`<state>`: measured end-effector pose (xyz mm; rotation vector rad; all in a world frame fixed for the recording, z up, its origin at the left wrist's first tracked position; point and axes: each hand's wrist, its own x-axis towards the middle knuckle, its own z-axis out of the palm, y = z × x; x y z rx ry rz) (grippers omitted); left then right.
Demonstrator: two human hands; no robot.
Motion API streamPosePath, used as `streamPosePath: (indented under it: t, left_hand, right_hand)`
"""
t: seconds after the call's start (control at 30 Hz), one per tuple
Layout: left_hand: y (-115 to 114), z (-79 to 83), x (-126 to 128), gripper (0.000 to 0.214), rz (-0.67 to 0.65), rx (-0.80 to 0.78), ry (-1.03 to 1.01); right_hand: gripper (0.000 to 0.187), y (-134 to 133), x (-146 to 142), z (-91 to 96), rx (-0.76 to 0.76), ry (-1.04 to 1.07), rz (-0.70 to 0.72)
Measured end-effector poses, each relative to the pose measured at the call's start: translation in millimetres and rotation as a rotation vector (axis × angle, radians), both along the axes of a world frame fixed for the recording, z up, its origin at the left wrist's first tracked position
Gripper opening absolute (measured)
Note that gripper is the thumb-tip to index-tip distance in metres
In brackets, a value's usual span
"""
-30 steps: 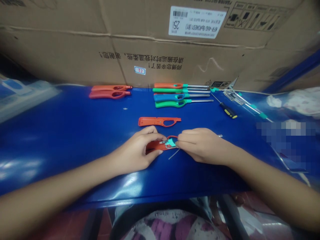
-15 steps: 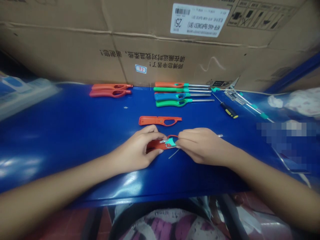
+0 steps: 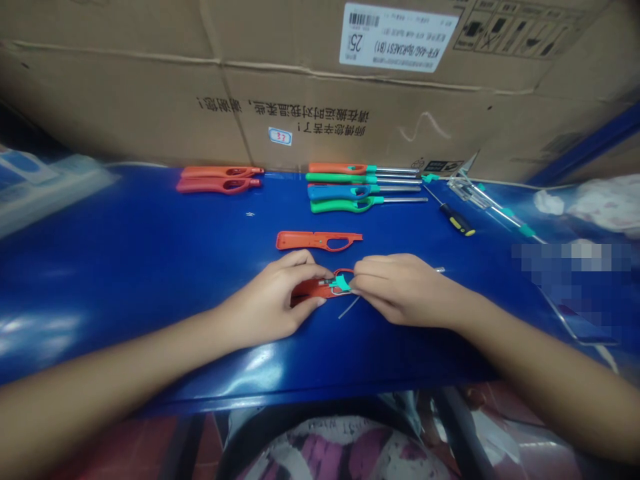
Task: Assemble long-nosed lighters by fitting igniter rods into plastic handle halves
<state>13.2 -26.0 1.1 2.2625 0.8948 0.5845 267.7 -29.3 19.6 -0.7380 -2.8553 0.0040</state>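
Observation:
My left hand [image 3: 280,293] is closed around an orange lighter half-shell [image 3: 311,289], thumb and fingers on its two sides. Inside the shell's right part sits a teal trigger [image 3: 341,284] with a small metal piece at its left. My right hand [image 3: 400,288] pinches the shell's right end beside the trigger; its fingertips hide what lies under them. A metal tube tip [image 3: 440,270] pokes out beyond this hand, and a thin tube [image 3: 349,308] sticks out below the shell. Just behind the hands lies the matching orange half-shell [image 3: 320,241], its hollow side up.
Several assembled lighters [image 3: 345,192] lie in a row at the back, with two orange-red lighter bodies [image 3: 220,180] left of them. A screwdriver [image 3: 457,220] and loose metal rods with teal parts [image 3: 505,210] lie right. A cardboard box [image 3: 300,87] walls the back of the blue table [image 3: 150,267].
Both hands stay almost in place on the half-shell. The whole view has shifted very slightly; nothing has been let go or picked up.

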Motion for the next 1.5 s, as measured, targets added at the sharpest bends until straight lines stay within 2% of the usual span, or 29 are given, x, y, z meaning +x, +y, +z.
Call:
streamPosePath:
  t: [0.27, 0.5, 0.77, 1.27, 1.37, 1.5]
  left_hand:
    - [-3.4, 1.8, -0.7, 0.033, -0.037, 0.093, 0.061]
    - [-4.2, 1.2, 0.0, 0.033, -0.079, 0.106, 0.051]
    - [-8.0, 2.1, 2.7, 0.02, -0.089, 0.104, 0.017]
    - [-10.0, 1.0, 2.2, 0.026, -0.089, 0.122, 0.028]
    - [-9.8, 0.0, 2.1, 0.036, -0.1, 0.138, 0.05]
    - [-9.2, -1.2, 0.4, 0.045, -0.114, 0.145, 0.074]
  right_hand:
    - [0.025, -1.1, 0.1, 1.8, 0.007, -0.025, -0.011]
    - [0.024, -2.8, -0.8, 4.2, 0.027, -0.078, -0.015]
    - [0.028, -3.8, 0.6, 6.8, 0.055, -0.13, 0.044]
    - [0.024, -7.9, -1.6, 9.8, 0.098, -0.184, 0.028]
    - [0.024, -7.3, -0.5, 11.0, 0.056, -0.119, -0.006]
    - [0.02, -1.5, 13.6, 18.3, -0.052, 0.118, -0.135]
